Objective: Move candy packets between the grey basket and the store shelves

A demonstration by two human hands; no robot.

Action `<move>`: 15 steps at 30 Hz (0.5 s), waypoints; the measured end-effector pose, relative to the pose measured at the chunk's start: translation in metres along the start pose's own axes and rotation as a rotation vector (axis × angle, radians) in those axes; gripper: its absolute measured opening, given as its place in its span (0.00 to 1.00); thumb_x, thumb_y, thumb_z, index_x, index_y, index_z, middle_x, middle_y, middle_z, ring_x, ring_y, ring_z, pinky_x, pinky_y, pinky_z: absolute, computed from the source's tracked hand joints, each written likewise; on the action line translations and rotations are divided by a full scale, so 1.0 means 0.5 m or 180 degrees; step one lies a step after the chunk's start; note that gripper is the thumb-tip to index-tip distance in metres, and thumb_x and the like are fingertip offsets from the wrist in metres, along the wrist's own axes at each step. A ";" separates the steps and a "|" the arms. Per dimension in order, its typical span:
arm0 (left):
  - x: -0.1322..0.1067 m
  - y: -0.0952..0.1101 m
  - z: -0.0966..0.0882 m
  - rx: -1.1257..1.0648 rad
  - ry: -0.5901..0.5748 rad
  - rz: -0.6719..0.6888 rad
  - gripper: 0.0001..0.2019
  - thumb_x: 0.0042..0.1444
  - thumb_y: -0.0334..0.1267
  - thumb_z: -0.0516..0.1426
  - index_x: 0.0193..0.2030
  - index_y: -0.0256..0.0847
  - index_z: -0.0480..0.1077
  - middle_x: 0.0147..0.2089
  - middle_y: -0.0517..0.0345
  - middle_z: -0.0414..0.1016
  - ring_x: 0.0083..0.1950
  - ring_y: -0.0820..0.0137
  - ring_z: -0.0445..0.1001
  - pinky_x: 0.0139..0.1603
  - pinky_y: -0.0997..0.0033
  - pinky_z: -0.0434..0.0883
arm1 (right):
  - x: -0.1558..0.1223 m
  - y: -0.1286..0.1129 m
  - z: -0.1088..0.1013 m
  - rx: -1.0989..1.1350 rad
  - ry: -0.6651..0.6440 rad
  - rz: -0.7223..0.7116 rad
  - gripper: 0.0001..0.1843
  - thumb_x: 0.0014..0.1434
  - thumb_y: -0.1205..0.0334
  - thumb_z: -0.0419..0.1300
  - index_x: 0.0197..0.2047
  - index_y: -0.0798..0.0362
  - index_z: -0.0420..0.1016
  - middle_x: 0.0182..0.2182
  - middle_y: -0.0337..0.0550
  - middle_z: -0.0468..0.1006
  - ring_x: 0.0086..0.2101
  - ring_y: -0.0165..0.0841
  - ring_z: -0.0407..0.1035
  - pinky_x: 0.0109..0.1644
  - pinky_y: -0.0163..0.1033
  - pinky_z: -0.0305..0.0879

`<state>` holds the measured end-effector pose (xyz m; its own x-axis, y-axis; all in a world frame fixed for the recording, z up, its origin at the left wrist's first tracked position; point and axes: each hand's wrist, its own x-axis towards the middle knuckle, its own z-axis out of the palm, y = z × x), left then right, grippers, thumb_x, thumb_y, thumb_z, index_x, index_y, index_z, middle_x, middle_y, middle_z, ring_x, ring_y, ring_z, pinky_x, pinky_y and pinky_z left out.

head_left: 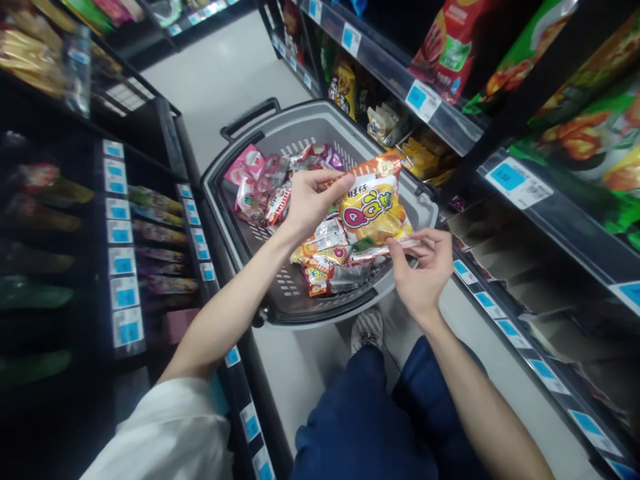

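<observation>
An orange and yellow candy bag (373, 203) with large "QQ" lettering is held up over a grey shopping basket (320, 120). My left hand (317, 200) pinches the bag's upper left edge between thumb and fingers. At its lower right corner, my right hand (423, 270) grips the edge, with the thumb in front. Below the bag lie several other candy packets (325, 257), orange and silver. Pink and purple packets (250, 177) fill the basket's far left side. The held bag hides part of the basket's contents.
Dark shelves with blue-and-white price tags (120, 230) run along the left. On the right, a shelf (520, 183) carries red and green snack bags (453, 50). The basket's black handle (250, 120) lies at its far rim. My shoe (367, 330) is on the pale floor just below the basket.
</observation>
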<state>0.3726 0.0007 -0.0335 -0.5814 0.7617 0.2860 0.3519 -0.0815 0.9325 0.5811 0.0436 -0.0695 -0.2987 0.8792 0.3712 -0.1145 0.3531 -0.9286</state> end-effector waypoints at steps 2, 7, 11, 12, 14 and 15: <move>0.001 0.001 0.001 -0.0036 0.0162 0.0035 0.21 0.53 0.59 0.65 0.32 0.39 0.78 0.31 0.58 0.77 0.31 0.73 0.73 0.30 0.74 0.70 | 0.000 -0.001 0.002 0.0070 -0.0005 0.0034 0.19 0.59 0.55 0.69 0.44 0.48 0.62 0.35 0.37 0.72 0.30 0.30 0.75 0.33 0.35 0.74; 0.001 -0.002 0.001 0.0036 0.0194 0.0069 0.20 0.56 0.57 0.64 0.33 0.40 0.78 0.32 0.57 0.78 0.33 0.73 0.75 0.31 0.74 0.70 | 0.004 -0.002 -0.001 0.0094 -0.0179 0.0080 0.22 0.61 0.51 0.67 0.48 0.47 0.59 0.34 0.37 0.72 0.29 0.31 0.75 0.35 0.37 0.75; 0.001 -0.006 0.001 0.0062 0.0131 0.0078 0.19 0.57 0.57 0.63 0.37 0.40 0.79 0.33 0.57 0.79 0.34 0.73 0.75 0.31 0.74 0.70 | 0.006 0.004 -0.010 -0.0001 -0.0318 -0.0009 0.24 0.63 0.50 0.65 0.55 0.47 0.61 0.32 0.36 0.74 0.30 0.33 0.76 0.37 0.40 0.76; 0.002 -0.007 0.000 0.0060 0.0116 0.0068 0.19 0.57 0.57 0.63 0.37 0.40 0.79 0.34 0.57 0.79 0.34 0.72 0.75 0.31 0.74 0.70 | 0.006 0.006 -0.012 -0.0007 -0.0351 -0.0016 0.24 0.63 0.50 0.65 0.57 0.47 0.61 0.32 0.37 0.75 0.31 0.34 0.76 0.39 0.41 0.76; 0.004 -0.010 -0.003 0.0047 0.0067 0.0036 0.19 0.57 0.57 0.63 0.38 0.40 0.78 0.34 0.57 0.79 0.35 0.72 0.76 0.31 0.74 0.71 | 0.006 0.008 -0.014 0.0018 -0.0380 -0.0007 0.25 0.63 0.51 0.65 0.59 0.47 0.62 0.33 0.38 0.76 0.32 0.35 0.77 0.42 0.43 0.77; 0.005 -0.012 -0.005 0.0041 0.0022 0.0017 0.19 0.57 0.56 0.63 0.39 0.39 0.78 0.35 0.56 0.79 0.35 0.72 0.76 0.32 0.74 0.71 | 0.007 0.008 -0.014 0.0037 -0.0370 0.0004 0.26 0.63 0.52 0.66 0.59 0.48 0.63 0.34 0.38 0.77 0.33 0.35 0.77 0.43 0.43 0.77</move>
<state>0.3672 0.0016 -0.0377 -0.5845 0.7568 0.2927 0.3645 -0.0774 0.9280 0.5865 0.0504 -0.0718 -0.4065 0.8365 0.3675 -0.1247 0.3477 -0.9293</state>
